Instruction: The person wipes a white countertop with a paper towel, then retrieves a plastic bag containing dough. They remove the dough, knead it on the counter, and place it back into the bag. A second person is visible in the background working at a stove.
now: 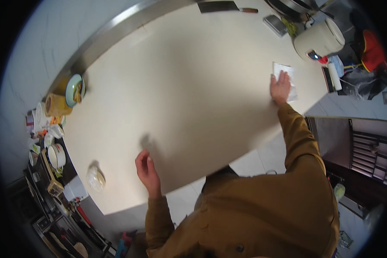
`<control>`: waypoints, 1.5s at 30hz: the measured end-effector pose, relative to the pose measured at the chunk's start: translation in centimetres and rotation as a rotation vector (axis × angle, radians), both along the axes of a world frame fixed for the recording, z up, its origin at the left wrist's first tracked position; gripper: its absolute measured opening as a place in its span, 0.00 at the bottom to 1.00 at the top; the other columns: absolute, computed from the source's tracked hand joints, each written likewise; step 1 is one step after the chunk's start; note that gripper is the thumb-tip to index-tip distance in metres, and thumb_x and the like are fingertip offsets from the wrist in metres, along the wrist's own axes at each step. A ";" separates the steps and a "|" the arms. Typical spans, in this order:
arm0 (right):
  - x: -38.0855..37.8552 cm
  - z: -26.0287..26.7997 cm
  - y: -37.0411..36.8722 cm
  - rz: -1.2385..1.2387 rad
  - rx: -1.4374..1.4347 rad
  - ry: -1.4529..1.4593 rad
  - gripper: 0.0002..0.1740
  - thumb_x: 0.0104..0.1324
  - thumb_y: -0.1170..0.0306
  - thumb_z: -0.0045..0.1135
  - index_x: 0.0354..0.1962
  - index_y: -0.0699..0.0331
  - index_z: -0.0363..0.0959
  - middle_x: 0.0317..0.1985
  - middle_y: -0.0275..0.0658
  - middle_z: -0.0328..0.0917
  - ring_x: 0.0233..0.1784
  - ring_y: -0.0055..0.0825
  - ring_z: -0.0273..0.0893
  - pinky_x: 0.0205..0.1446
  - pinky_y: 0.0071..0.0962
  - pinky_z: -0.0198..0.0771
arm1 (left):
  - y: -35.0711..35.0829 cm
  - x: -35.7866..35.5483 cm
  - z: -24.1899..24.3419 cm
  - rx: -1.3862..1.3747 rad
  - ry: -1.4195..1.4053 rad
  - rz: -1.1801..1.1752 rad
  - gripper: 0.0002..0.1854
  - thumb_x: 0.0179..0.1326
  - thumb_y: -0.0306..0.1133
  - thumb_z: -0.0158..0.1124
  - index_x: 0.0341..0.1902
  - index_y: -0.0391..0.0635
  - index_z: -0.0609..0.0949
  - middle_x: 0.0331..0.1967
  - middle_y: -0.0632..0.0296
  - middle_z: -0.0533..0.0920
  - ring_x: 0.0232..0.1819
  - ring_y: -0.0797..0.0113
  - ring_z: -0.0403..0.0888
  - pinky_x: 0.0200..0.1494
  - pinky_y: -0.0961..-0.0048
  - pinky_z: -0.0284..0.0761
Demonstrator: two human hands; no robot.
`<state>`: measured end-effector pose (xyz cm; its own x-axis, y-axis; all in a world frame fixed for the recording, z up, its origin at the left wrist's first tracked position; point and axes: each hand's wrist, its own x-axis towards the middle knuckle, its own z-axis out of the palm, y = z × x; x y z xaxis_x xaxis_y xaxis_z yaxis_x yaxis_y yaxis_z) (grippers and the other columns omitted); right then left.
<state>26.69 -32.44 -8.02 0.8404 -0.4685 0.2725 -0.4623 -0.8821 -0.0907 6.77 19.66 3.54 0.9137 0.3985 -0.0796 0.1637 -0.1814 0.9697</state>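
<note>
Palm down, my right hand (280, 87) lies flat on a folded white cloth or paper towel (280, 67) near the right end of the pale countertop (193, 96). Its thumb is spread and the fingers are straight, not wrapped around the sheet. My left hand (148, 171) hovers over the counter's near left part, and its shadow falls on the surface beyond. Loosely curled fingers stand apart from the thumb there, with nothing visible between them. Left of that hand, a small clear plastic bag with something pale inside (96, 179) rests on the counter.
A cleaver (217, 6) lies at the far edge. At the right end stand a cream electric appliance (319, 38), a grey flat box (275, 25) and a white roll (334, 76). On the left are an enamel bowl (71, 90), a yellowish container (56, 105) and a white pot (56, 156).
</note>
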 end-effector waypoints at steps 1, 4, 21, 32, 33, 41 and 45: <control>-2.5 0.0 1.8 0.137 -0.002 -0.065 0.34 0.66 0.55 0.48 0.63 0.69 0.58 0.65 0.56 0.58 0.69 0.50 0.55 0.70 0.47 0.49 | -0.4 -1.1 0.1 -0.023 0.014 0.029 0.12 0.67 0.25 0.51 0.53 0.37 0.74 0.50 0.59 0.76 0.53 0.69 0.73 0.59 0.71 0.67; -9.4 0.7 9.5 0.575 0.206 -0.166 0.28 0.65 0.66 0.46 0.61 0.70 0.60 0.64 0.57 0.60 0.69 0.51 0.55 0.71 0.47 0.47 | -2.0 -4.0 -0.2 -0.076 0.004 0.045 0.12 0.68 0.26 0.52 0.53 0.37 0.74 0.49 0.60 0.77 0.52 0.70 0.73 0.59 0.72 0.67; -17.5 8.4 21.4 0.564 1.897 0.453 0.25 0.68 0.61 0.51 0.58 0.67 0.65 0.57 0.40 0.69 0.58 0.28 0.67 0.62 0.28 0.63 | -5.9 -14.7 -0.1 -0.149 0.038 0.179 0.10 0.66 0.24 0.54 0.50 0.39 0.76 0.45 0.63 0.79 0.48 0.73 0.75 0.54 0.77 0.70; -11.6 6.3 13.8 1.102 0.437 -0.068 0.31 0.60 0.67 0.55 0.60 0.68 0.62 0.64 0.52 0.60 0.67 0.47 0.58 0.70 0.40 0.53 | -7.9 -13.3 -1.3 -0.103 0.056 0.265 0.10 0.67 0.24 0.52 0.50 0.38 0.75 0.46 0.62 0.79 0.49 0.72 0.75 0.56 0.76 0.69; -12.2 6.0 14.8 1.099 0.347 -0.023 0.33 0.59 0.66 0.56 0.60 0.67 0.61 0.65 0.52 0.59 0.67 0.48 0.57 0.71 0.41 0.52 | -8.3 -12.9 -1.4 -0.106 0.046 0.264 0.10 0.67 0.24 0.52 0.50 0.38 0.75 0.46 0.62 0.79 0.49 0.72 0.75 0.56 0.75 0.69; -19.1 3.2 21.1 1.537 0.560 0.177 0.34 0.58 0.62 0.55 0.62 0.63 0.60 0.66 0.48 0.59 0.70 0.43 0.54 0.73 0.41 0.47 | -13.1 -5.8 -4.7 0.100 -0.037 0.120 0.10 0.66 0.26 0.53 0.50 0.38 0.75 0.45 0.61 0.76 0.44 0.72 0.73 0.49 0.76 0.70; -13.0 0.8 4.8 0.971 0.308 0.085 0.34 0.65 0.60 0.48 0.65 0.66 0.55 0.67 0.51 0.55 0.71 0.46 0.51 0.75 0.42 0.42 | -12.0 -5.6 -6.2 0.283 0.026 0.260 0.10 0.66 0.28 0.51 0.47 0.39 0.77 0.39 0.62 0.74 0.38 0.73 0.70 0.41 0.76 0.69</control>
<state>13.70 -27.65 -7.19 0.9054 0.3857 0.1773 0.4245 -0.8232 -0.3769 1.20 7.70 -2.62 0.7782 0.6264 0.0452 0.2630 -0.3904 0.8823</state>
